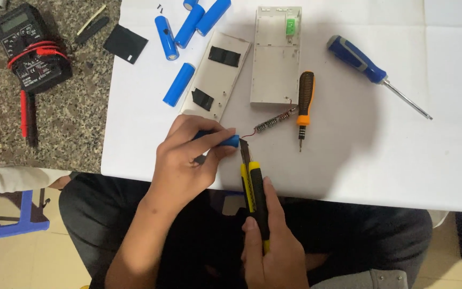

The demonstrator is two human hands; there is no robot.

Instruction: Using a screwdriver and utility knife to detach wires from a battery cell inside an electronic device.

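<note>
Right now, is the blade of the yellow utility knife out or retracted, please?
Out: a dark blade juts from the yellow utility knife, its tip at the blue battery.

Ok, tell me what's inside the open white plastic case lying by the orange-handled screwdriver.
The open white plastic case holds a small green part at its top end; the rest looks bare. Nothing covers its inside.
</note>
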